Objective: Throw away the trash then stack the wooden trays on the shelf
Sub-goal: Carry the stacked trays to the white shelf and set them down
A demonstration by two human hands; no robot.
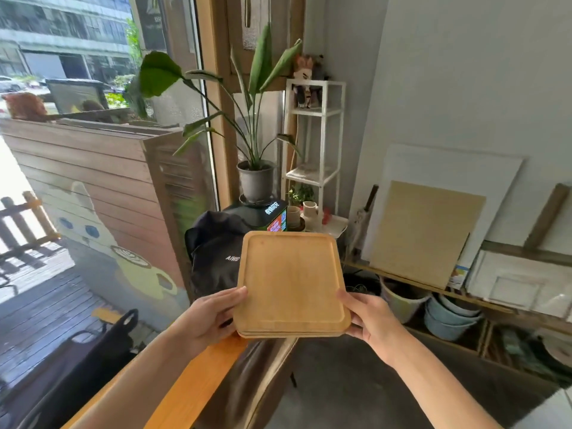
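A small stack of light wooden trays (291,280) is held level in the air in front of me, empty on top. My left hand (213,317) grips the stack's near left edge, thumb on the rim. On the near right corner my right hand (368,320) holds it the same way. The layered edges of the lower trays show at the front. A white open shelf unit (315,134) stands beyond, in the corner by the window.
A wooden counter (192,385) runs under my left arm along the window. A dark bag (213,252) and a potted plant (255,178) sit behind the trays. To the right, low wooden shelving (433,292) holds boards, frames and buckets (448,317).
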